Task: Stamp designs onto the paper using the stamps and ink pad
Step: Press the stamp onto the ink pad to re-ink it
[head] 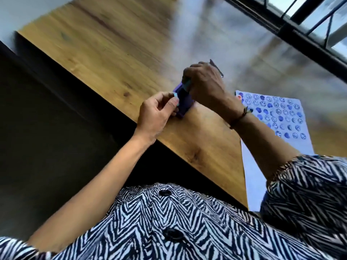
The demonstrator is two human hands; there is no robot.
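A purple ink pad (pixel 183 103) lies near the table's left edge. My left hand (pixel 155 113) steadies it, fingertips pinching its near side. My right hand (pixel 203 83) is closed around a small teal stamp (pixel 186 84) that is pressed down onto the pad's dark inked face; most of the stamp is hidden by the fingers. To the right lies the white paper (pixel 272 117), its upper part filled with rows of several blue smiley faces and solid blue blobs. The lower part of the sheet is blank.
The wooden table (pixel 116 53) stretches away beyond the hands, its left edge dropping to a dark floor. A thin dark object (pixel 216 67) pokes out behind my right hand. A black window frame (pixel 300 32) runs along the far right.
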